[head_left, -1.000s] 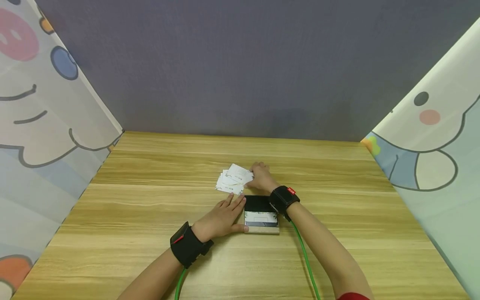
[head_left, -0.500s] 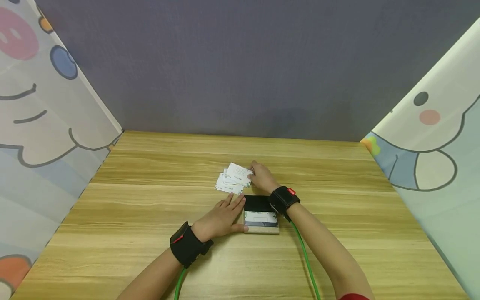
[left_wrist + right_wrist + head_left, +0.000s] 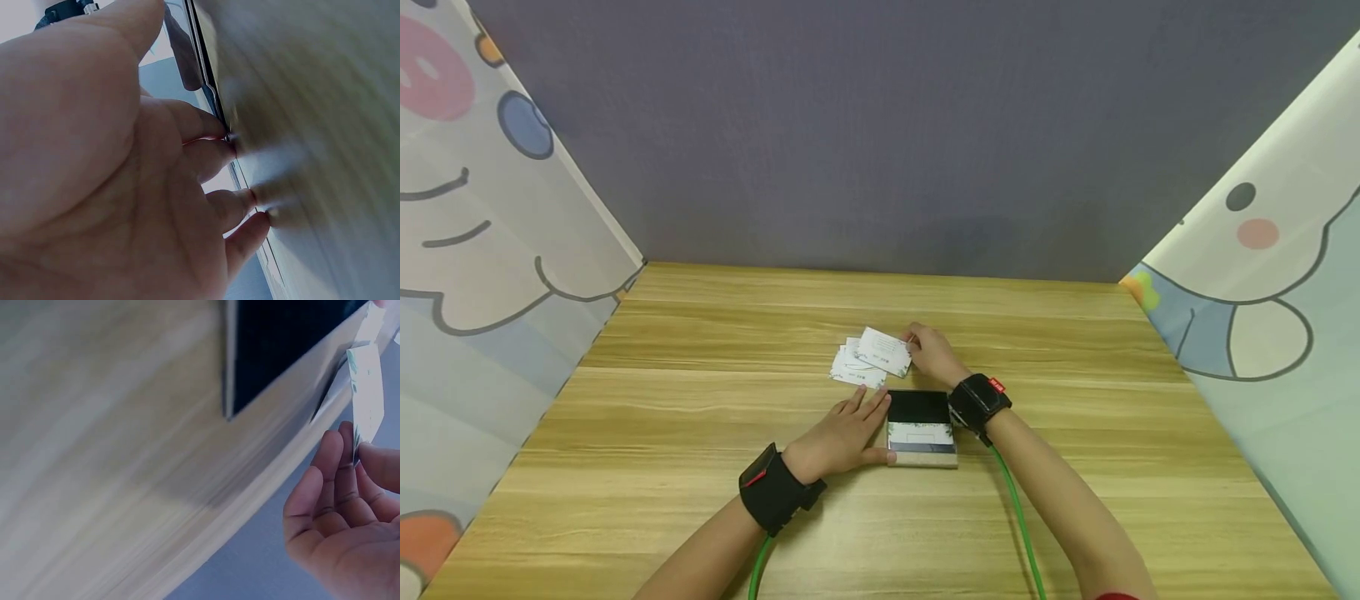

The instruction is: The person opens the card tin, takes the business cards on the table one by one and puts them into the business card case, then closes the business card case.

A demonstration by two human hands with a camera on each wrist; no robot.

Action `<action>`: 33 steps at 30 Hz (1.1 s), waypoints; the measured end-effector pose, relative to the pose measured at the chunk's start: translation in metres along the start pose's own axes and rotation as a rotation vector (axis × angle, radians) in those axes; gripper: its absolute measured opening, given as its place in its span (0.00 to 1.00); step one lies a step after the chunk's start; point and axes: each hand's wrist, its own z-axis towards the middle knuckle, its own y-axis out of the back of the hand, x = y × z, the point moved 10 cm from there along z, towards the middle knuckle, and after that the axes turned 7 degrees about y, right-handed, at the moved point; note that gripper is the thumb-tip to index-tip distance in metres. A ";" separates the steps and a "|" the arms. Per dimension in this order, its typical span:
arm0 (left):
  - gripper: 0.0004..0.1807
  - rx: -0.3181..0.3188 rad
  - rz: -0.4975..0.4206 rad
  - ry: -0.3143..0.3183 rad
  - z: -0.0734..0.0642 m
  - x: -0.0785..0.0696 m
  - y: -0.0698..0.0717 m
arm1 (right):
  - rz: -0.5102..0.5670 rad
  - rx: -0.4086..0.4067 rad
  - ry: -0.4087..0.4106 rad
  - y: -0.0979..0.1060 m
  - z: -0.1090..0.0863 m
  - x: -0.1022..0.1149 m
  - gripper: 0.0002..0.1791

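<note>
One card [image 3: 886, 352] sits pinched in my right hand [image 3: 931, 353], and since a second ago I have drawn that hand a little back toward me and to the right, so the card now hangs lifted off the pile instead of lying against it. My thumb and forefinger are clamped on its right edge; the right wrist view shows the thin white card [image 3: 365, 394] edge-on between my fingertips [image 3: 330, 450], with the other fingers loosely bent below it.

Just left of my pinch and beneath the lifted card lies the loose pile of cards [image 3: 850, 369], small white rectangles with faint printed marks, fanned unevenly. Directly nearer to me than the pinch is the card case [image 3: 921, 428], a flat rectangular box, its far half black, its near half showing a pale printed card and a tan front edge.

My left hand [image 3: 844, 435] has not shifted: it lies flat with straight fingers spread on the table [image 3: 700, 392], thumb and fingertips against the case's left side. In the left wrist view the fingertips [image 3: 215, 128] meet that dark edge.

All of this lies on smooth, light wood-grain board. Both wrists carry black bands with green cables.
</note>
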 end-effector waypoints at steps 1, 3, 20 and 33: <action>0.44 0.000 0.001 -0.001 0.000 0.000 0.000 | 0.005 -0.005 0.006 0.002 -0.001 0.000 0.08; 0.44 0.002 0.003 0.001 0.000 0.000 0.000 | 0.010 -0.008 0.020 0.004 -0.004 0.001 0.08; 0.44 0.012 0.000 0.009 -0.001 -0.001 0.000 | 0.010 0.008 0.053 0.021 -0.039 -0.001 0.05; 0.44 0.014 -0.009 0.031 0.000 0.001 -0.002 | 0.030 0.081 0.054 0.022 -0.064 -0.001 0.06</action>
